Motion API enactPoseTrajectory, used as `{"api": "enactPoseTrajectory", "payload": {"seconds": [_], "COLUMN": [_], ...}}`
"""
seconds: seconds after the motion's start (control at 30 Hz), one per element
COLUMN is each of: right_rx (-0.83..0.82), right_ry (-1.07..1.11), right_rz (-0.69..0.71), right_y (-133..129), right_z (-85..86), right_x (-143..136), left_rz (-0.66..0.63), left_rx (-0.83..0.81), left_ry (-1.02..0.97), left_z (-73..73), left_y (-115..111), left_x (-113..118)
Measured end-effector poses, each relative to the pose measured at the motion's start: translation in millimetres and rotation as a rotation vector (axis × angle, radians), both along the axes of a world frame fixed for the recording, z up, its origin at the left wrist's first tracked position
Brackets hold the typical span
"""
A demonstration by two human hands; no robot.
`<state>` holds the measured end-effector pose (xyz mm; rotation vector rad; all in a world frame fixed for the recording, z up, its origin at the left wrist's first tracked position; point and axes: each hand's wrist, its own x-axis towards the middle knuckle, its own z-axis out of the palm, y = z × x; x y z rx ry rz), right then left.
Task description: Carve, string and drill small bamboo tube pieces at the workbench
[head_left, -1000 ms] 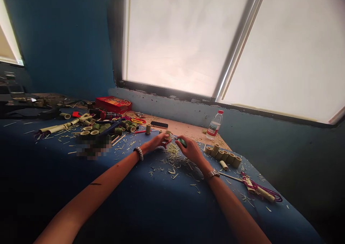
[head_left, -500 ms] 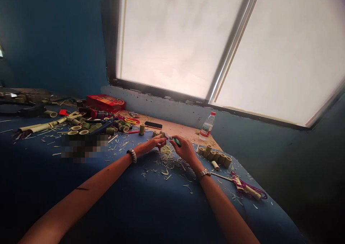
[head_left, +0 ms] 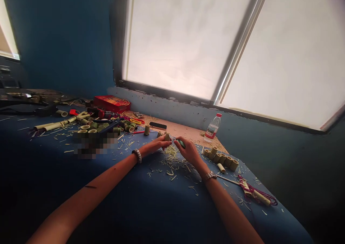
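My left hand [head_left: 161, 142] is closed around a short bamboo tube [head_left: 167, 137], holding it tilted above the table. Just to its right, my right hand [head_left: 188, 151] grips a green-handled knife [head_left: 181, 143]. The blade points toward the tube and is partly hidden, so I cannot tell whether it touches. Below both hands lies a heap of pale bamboo shavings [head_left: 171, 154]. A bamboo tube [head_left: 147, 130] stands upright to the left of my hands, and a row of several cut bamboo tubes [head_left: 222, 158] is at the right.
The blue-covered table [head_left: 129, 200] has scattered shavings. On the left are more bamboo pieces [head_left: 93, 129], bamboo sticks [head_left: 58, 122] and a red box [head_left: 111, 103]. A black phone [head_left: 157, 125] and a water bottle [head_left: 212, 128] stand near the window wall. Purple cord [head_left: 258, 193] lies at the right.
The whole view has shifted, so things appear farther right. My right hand and the knife have drawn slightly away from the tube end. Both hands keep their grip.
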<state>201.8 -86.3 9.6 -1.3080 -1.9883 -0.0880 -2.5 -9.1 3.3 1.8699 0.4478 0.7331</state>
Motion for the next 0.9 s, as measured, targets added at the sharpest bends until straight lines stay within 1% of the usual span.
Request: {"api": "enactPoseTrajectory", "payload": {"seconds": [0.1,0.2,0.3,0.37,0.5,0.67,0.8,0.9], "right_rx": [-0.034,-0.036,-0.025,-0.03,-0.036,0.011,0.002,-0.004], "right_ry": [-0.055,-0.103,-0.147,-0.197,-0.283,-0.271,-0.243,-0.248], "right_rz": [-0.005,-0.02,-0.058,-0.099,-0.215,-0.281,-0.362,-0.424], "right_y": [3,7,9,8,5,3,2,2], "right_z": [-3.9,-8.0,-10.1,-10.1,-7.8,-2.4,3.8,7.9], "right_x": [-1,2,3,0,-4,-6,-5,-6], "left_rz": [0.008,-0.033,-0.057,-0.06,-0.05,-0.058,-0.083,-0.1], "left_rx": [0.075,0.074,0.061,0.065,0.094,0.038,-0.043,-0.065], "left_ry": [0.042,0.02,0.004,0.026,0.077,0.029,-0.028,-0.041], "left_z": [-4.6,-10.0,-11.4,-9.1,0.3,9.1,10.2,8.5], "left_y": [3,7,8,6,-3,-10,-9,-4], "left_x": [1,4,7,6,2,2,4,5]}}
